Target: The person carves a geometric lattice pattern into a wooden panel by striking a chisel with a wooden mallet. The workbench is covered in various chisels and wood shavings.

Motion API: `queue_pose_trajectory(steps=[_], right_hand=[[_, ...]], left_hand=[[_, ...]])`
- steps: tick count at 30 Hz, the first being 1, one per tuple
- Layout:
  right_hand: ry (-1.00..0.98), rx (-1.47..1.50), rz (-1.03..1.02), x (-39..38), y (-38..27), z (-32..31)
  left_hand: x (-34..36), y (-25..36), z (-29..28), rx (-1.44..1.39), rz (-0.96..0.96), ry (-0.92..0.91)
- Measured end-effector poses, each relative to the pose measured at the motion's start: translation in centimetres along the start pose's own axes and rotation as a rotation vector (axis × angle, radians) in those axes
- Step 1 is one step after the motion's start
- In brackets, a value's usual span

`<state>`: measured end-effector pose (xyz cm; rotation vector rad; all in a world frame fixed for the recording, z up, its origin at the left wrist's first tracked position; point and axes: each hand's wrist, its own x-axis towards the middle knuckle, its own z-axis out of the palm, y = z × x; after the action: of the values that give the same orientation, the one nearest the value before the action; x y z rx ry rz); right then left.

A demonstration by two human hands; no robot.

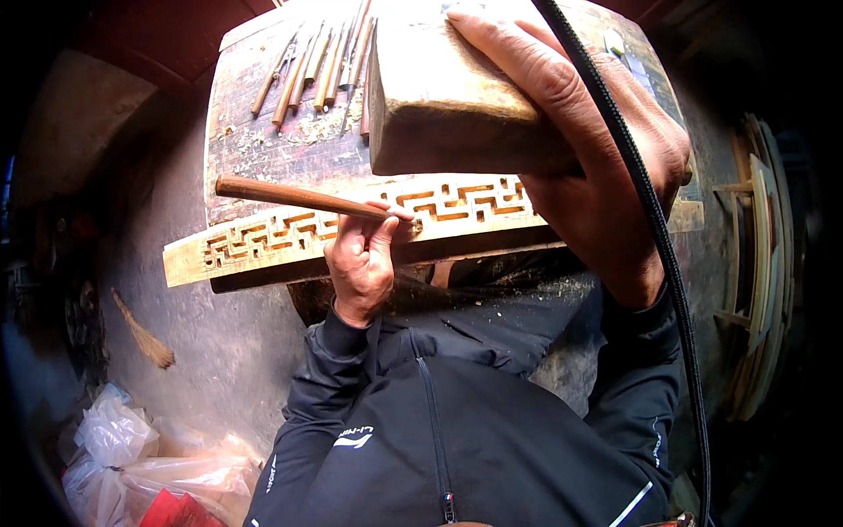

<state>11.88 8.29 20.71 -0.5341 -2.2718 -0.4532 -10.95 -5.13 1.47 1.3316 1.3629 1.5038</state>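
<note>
My left hand [362, 259] grips a brown wooden-handled chisel [290, 197], its handle pointing left and its tip set on a long pale wooden strip [263, 244] carved with an openwork fret pattern. My right hand [597, 149] holds a large worn wooden block [439, 97] raised above the strip, close to the camera, hiding part of the bench behind it. The strip lies across the near edge of a worn wooden workbench [263, 149].
Several more chisels [312, 66] lie in a row at the bench's far side, among wood chips. A black cable [654, 220] runs down the right. A small broom [145, 334] and plastic bags [149, 465] lie on the floor at left. Wooden frames [760, 263] lean at right.
</note>
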Motion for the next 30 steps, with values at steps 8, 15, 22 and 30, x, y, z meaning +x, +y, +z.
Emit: queue_pose_trajectory(steps=[8,15,22,30], right_hand=[[0.039,0.048,-0.003,0.2,-0.9,0.6],[0.052,0.066,-0.013,0.5,-0.7,0.5],[0.061,0.094,-0.032,1.0,-0.8,0.6],[0.082,0.184,-0.008,2.8,-1.4,0.5]], left_hand=[[-0.4,0.3,-0.4,0.061,-0.012,-0.036],[-0.2,-0.1,0.0,0.08,0.045,0.049],[-0.3,-0.2,0.0,0.084,0.045,0.045],[-0.1,2.1,0.2,0.271,0.116,-0.038]])
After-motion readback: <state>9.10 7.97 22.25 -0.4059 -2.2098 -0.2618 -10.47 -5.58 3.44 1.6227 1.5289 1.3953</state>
